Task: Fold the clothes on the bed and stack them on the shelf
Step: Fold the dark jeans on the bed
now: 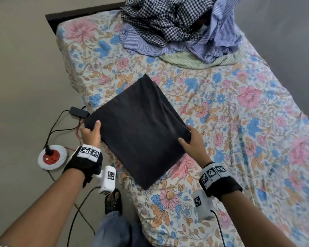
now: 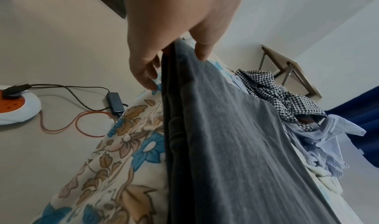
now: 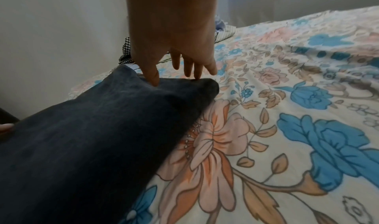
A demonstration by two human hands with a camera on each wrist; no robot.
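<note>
**Folded dark garment held at the bed's edge**

Left hand (image 1: 91, 133) and right hand (image 1: 192, 141) are pinching opposite corners of the folded dark garment (image 1: 139, 129), which is lying on the floral bedsheet (image 1: 239, 113); farther off, crumpled checked and striped shirts (image 1: 177, 27) are lying heaped

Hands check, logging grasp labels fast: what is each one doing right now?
Left hand: grips the left edge of the folded dark garment, thumb on top.
Right hand: holds the garment's right edge, thumb on top, fingers nearly straight.
</note>
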